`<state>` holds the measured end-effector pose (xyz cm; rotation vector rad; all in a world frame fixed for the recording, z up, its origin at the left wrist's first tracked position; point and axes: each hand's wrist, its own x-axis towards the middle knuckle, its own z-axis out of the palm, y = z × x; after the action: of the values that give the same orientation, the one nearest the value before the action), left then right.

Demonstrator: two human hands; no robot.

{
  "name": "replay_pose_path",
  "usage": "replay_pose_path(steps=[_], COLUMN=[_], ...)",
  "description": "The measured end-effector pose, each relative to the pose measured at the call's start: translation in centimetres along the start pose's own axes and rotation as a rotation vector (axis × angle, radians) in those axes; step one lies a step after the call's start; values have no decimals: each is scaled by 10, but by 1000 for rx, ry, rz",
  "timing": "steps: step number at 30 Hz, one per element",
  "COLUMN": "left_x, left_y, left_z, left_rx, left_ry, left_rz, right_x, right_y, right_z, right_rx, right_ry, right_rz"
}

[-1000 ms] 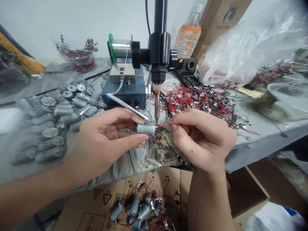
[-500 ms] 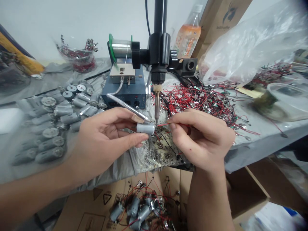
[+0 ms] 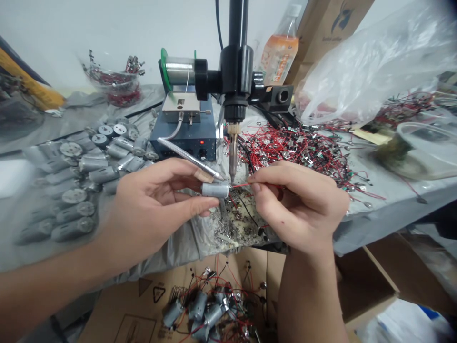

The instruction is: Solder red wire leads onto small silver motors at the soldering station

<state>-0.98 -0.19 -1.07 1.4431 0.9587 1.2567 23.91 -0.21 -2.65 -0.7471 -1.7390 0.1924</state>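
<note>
Behind the work stands a pale wall (image 3: 143,33); before it, the surface (image 3: 396,195) wears a wrinkled grey covering, with a bank of grey cylinders (image 3: 94,162) on your left and a heap of red and black leads (image 3: 285,147) toward your right. Below the near edge, cardboard (image 3: 110,295) bears further cylinders with wires. Over the middle, a soldering iron (image 3: 233,157) points straight down, near a solder spool (image 3: 180,71). Your hands work beneath it: the left hand (image 3: 153,195) curls partway, thumb and fingers gripping one small motor (image 3: 215,190); the right hand (image 3: 296,205) pinches thumb and forefinger together on a red wire (image 3: 240,185). The motor lies roughly level, its right end just beside the iron's tip — contact cannot be told. Its casing looks metallic: presumably rigid, smooth, dense for its size and apt to roll, so hold it round the body, clear of the heated end. The wire, slimmest of all, should prove light and flexible — best pinched back from the hot tip.
</note>
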Motion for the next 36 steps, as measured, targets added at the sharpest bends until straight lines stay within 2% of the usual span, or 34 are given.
replay_pose_path(steps=[16,24,36], left_x=[0,2,1], left_y=[0,0,0], left_z=[-1,1,-1], left_rx=[28,6,-6], left_ry=[9,8,33], left_rz=[41,20,-25], right_x=[0,0,-1], right_y=[0,1,2], right_z=[0,-1,-1], right_rx=[9,-4,10], right_ry=[-7,-6,79], right_rz=[-4,5,59])
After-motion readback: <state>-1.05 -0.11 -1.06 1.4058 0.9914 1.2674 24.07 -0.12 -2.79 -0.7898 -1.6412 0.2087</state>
